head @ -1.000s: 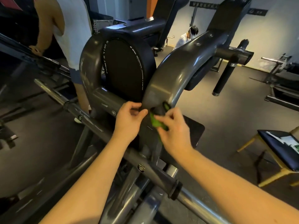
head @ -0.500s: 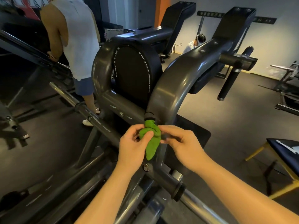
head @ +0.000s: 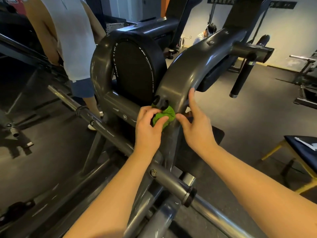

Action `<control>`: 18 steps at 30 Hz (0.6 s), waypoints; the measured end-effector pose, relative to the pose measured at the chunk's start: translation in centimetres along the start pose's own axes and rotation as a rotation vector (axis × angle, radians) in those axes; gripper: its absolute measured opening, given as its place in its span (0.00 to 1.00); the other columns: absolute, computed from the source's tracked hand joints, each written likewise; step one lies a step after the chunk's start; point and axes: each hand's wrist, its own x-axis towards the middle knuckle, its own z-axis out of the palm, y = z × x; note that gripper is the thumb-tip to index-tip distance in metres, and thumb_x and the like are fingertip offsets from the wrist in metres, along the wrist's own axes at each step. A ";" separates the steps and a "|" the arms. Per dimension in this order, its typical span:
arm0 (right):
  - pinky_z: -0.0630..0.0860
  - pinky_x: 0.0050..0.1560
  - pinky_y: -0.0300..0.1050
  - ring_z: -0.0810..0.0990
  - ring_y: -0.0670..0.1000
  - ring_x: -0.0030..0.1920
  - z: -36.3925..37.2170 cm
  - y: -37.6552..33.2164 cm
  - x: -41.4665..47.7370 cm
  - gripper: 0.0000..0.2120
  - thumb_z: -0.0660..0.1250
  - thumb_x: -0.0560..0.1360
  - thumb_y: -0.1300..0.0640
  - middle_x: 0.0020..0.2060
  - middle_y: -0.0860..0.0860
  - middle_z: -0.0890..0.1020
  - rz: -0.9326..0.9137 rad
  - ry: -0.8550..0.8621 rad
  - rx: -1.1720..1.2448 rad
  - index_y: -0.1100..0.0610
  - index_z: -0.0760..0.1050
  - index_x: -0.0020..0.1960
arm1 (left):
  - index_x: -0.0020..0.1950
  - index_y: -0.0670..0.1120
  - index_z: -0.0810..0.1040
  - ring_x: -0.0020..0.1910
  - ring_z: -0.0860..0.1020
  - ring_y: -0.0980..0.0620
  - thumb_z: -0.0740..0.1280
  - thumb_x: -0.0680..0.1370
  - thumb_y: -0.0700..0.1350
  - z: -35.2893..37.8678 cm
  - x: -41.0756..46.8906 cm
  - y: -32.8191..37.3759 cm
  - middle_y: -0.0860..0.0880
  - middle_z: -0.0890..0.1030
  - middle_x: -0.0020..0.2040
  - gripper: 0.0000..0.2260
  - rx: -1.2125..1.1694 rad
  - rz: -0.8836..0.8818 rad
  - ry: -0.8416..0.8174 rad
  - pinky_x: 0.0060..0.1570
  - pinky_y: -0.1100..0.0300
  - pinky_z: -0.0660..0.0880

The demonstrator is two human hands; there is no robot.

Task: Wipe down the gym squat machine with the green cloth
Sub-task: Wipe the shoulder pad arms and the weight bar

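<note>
The grey squat machine point(head: 187, 73) fills the middle of the head view, with two curved shoulder arms and a round black pad point(head: 135, 73) between them. The green cloth point(head: 164, 115) is bunched just under a small black knob point(head: 160, 103) at the base of the right curved arm. My left hand point(head: 149, 129) is closed around the cloth from the left and below. My right hand point(head: 197, 124) is beside the cloth on the right, its thumb touching the cloth's edge and its index finger stretched up along the arm's rim.
A person in a white top point(head: 72, 36) stands at the far left by the machine's bar point(head: 82, 109). Another person point(head: 205, 34) sits at the back. A yellow-legged bench with a dark seat point(head: 301, 148) stands at the right. A black hanging handle point(head: 241, 79) sticks down on the right.
The cloth has gone from hanging between both hands to being bunched in my left hand. My right hand has let go of most of it and opened its fingers upward.
</note>
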 end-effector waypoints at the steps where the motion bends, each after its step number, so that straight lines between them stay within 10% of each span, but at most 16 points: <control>1: 0.77 0.58 0.45 0.77 0.43 0.50 0.1 0.3 -0.1 0.43 0.68 0.80 0.55 0.59 0.46 0.78 -0.009 -0.009 -0.007 0.45 0.41 0.83 | 0.52 0.45 0.80 0.55 0.76 0.60 0.74 0.77 0.41 -0.1 -0.7 -0.7 0.51 0.74 0.55 0.06 -0.001 -0.017 -0.004 0.55 0.69 0.73; 8: 0.77 0.63 0.58 0.77 0.50 0.60 0.8 0.9 -0.4 0.46 0.67 0.80 0.55 0.63 0.48 0.77 -0.030 -0.013 -0.032 0.35 0.36 0.80 | 0.45 0.51 0.77 0.49 0.82 0.53 0.74 0.77 0.39 0.5 -5.6 -4.2 0.42 0.79 0.51 0.09 -0.116 -0.448 -0.034 0.46 0.69 0.77; 18: 0.80 0.59 0.47 0.80 0.42 0.51 1.3 1.2 -2.0 0.40 0.65 0.82 0.56 0.62 0.40 0.77 0.039 -0.030 0.109 0.44 0.42 0.83 | 0.52 0.52 0.76 0.56 0.77 0.57 0.74 0.77 0.40 -0.6 0.0 -1.3 0.50 0.75 0.56 0.10 -0.026 -0.073 -0.036 0.59 0.65 0.74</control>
